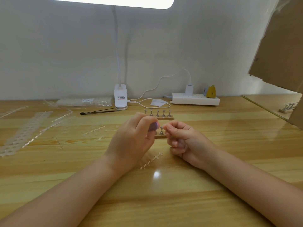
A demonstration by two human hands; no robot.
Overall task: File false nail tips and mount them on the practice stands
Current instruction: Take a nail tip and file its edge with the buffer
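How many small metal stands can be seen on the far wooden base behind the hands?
5 small metal stands, in one row on the far wooden base, from left through to right. The left hand may hide more.

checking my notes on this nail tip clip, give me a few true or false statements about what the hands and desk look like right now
1. The left hand grips a purple nail file. True.
2. The right hand lies flat and open on the table. False: its fingers are curled, pinching something small by the near stand.
3. A far stand with five metal pegs sits beyond the hands. True.
4. The power strip has nothing plugged in. False: a white charger is plugged into it.
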